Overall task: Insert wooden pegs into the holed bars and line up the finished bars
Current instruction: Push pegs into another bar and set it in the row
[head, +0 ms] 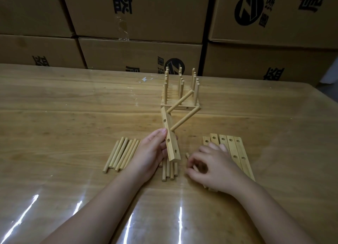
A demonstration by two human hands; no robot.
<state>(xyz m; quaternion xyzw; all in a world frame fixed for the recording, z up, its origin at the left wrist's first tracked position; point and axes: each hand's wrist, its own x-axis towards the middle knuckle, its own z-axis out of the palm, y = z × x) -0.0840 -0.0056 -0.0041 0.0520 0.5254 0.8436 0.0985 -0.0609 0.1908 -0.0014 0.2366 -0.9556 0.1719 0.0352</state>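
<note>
My left hand [149,156] grips a holed wooden bar [170,136] raised off the table and tilted, with two pegs [184,119] sticking out of it to the upper right. My right hand [210,166] rests on the table with its fingers curled around a loose peg [187,155], beside the bar's lower end. Several loose pegs [121,154] lie to the left, and more [169,170] lie under the held bar. Several empty holed bars [236,152] lie side by side to the right, partly under my right hand. Finished bars with upright pegs [180,95] stand in a row farther back.
The wooden table [64,106] has a glossy cover with glare streaks near me. Stacked cardboard boxes [139,22] form a wall right behind the table's far edge. A white scrap [145,79] lies near the far edge.
</note>
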